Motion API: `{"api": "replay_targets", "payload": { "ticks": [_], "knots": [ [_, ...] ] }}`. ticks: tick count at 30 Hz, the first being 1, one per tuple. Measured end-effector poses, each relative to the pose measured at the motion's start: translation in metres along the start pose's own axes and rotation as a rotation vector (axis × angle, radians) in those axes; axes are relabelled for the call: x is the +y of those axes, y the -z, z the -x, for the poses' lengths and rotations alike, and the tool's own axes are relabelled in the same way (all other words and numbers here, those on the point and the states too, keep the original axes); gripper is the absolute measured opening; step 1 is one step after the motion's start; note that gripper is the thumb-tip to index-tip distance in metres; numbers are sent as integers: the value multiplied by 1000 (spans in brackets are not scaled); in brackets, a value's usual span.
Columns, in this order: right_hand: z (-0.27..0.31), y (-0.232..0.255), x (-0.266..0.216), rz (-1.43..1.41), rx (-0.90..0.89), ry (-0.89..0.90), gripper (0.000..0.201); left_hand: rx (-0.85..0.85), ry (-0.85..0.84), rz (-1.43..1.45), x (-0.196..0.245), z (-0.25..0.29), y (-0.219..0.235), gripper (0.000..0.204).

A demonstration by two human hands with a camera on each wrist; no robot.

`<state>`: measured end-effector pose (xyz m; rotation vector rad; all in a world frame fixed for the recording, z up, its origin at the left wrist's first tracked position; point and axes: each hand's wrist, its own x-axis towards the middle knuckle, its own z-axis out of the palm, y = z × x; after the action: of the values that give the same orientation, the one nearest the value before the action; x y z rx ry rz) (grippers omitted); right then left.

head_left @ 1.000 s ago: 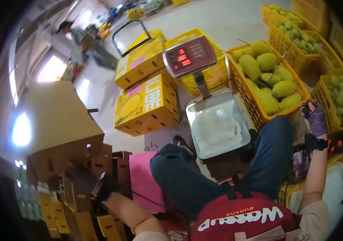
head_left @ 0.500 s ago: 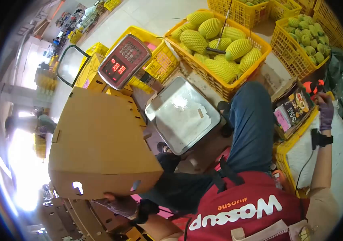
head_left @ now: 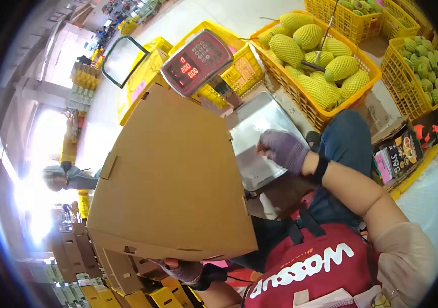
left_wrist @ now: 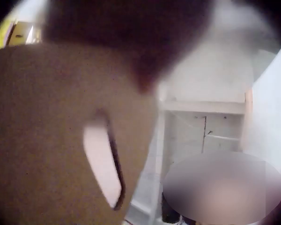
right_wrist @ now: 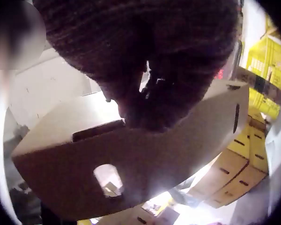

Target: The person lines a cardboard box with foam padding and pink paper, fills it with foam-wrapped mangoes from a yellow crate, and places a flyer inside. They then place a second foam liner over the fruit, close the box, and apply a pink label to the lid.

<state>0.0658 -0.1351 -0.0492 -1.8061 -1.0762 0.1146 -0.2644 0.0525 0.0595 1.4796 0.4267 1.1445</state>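
A large plain brown cardboard box (head_left: 173, 169) is tilted in front of the person, left of the scale's metal pan (head_left: 260, 128). My left hand (head_left: 184, 271), in a purple knit glove with bare fingertips, grips the box's near lower edge; its thumb shows at that edge and its other fingers are hidden. In the left wrist view, the box wall (left_wrist: 47, 131) has an oblong hand hole. My right hand (head_left: 286, 150), gloved alike, hovers over the pan beside the box with its fingers loosely bent, holding nothing. It overlaps the box's upper edge in the right wrist view.
Behind the pan stands the scale's lit red display (head_left: 197, 61). A yellow crate (head_left: 321, 115) of mangoes in foam nets is at the right, with another crate (head_left: 403, 82) beyond. Yellow cartons (head_left: 137, 92) stand behind the box; more cartons (head_left: 119, 272) stand at lower left.
The left hand has raised the cardboard box from the left side and brought it closer to the scale. The right hand has swung from the far right to over the pan.
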Motion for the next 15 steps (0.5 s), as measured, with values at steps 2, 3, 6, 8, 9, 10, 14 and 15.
{"api": "replay_targets", "payload": {
  "ticks": [2,3,6,8,9,10,14,15],
  "knots": [
    [2,11,25,194,-292,-306,22,-78,128,65,4,7,12,74],
    [3,16,27,282,-334,-378,29,-91,136,76,6,7,8,74],
    [6,-15,39,-275,-46,-475,52,-312,258,344,3,1,25,73],
    [0,-26,35,-564,-136,-686,49,-293,283,363,4,6,16,72],
    [0,-28,28,-768,-188,-771,47,-268,292,376,5,10,11,71],
    [6,-39,32,-877,-110,-644,32,-138,309,359,5,16,9,69],
    [15,-51,74,-150,193,-486,18,-346,234,377,-13,14,31,71],
    [11,-38,74,70,135,-458,22,-236,212,251,-18,19,36,76]
  ]
}}
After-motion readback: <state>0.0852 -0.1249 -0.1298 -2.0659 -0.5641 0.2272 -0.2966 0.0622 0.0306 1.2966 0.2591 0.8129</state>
